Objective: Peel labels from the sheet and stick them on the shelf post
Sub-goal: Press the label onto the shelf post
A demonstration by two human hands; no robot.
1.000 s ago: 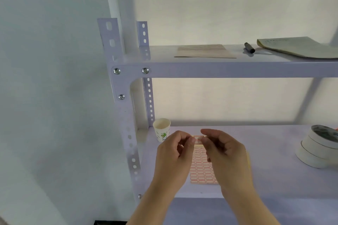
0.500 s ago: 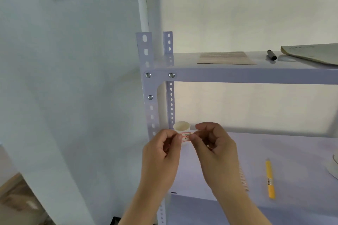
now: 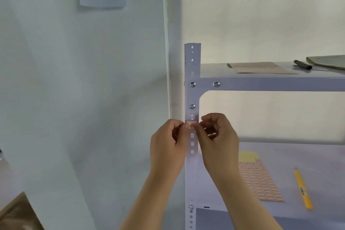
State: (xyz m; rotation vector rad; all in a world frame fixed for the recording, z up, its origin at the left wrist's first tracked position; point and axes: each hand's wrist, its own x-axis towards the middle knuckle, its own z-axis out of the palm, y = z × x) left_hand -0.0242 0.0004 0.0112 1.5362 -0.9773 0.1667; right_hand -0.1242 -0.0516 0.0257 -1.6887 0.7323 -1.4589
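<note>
While both of my forearms rise from below, my left hand (image 3: 169, 147) and right hand (image 3: 218, 140) meet at the front of the shelf post (image 3: 192, 73), knuckles curled and fingertips turned inward. Each hand pinches one end of a small red-lined label (image 3: 191, 125), thumb and forefinger closed on its edge. The label spans the post face just below the lowest of three bolts; whether it already touches the metal appears likely but cannot be confirmed. On the lower shelf (image 3: 308, 157), right of my right wrist, lies the label sheet (image 3: 259, 181), with a yellow pen (image 3: 303, 188) near it.
</note>
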